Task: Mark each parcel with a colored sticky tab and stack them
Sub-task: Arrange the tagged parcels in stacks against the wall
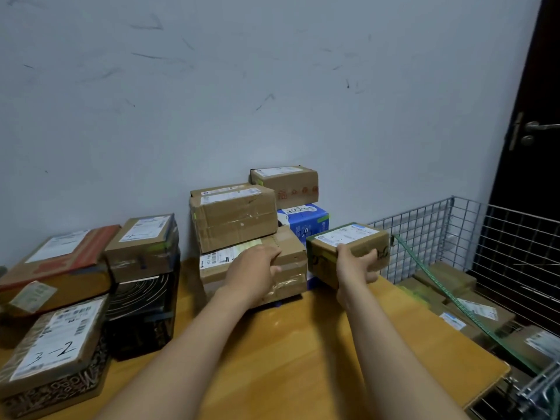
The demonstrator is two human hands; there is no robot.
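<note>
While the left hand (254, 269) holds the bottom box (292, 257), fingers on top, thumb in front, the right hand (356, 266) wraps its fingers round a small brown box (348, 239) with a white label, at three o'clock from the stack (233, 219).

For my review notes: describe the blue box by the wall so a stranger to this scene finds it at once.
Look at the wooden table against the scuffed grey wall, at the parcel pile near its middle. On the pile's right, beneath the topmost small brown cardboard parcel, sits the blue and white printed carton. It alone is blue; its neighbours are brown.
</note>
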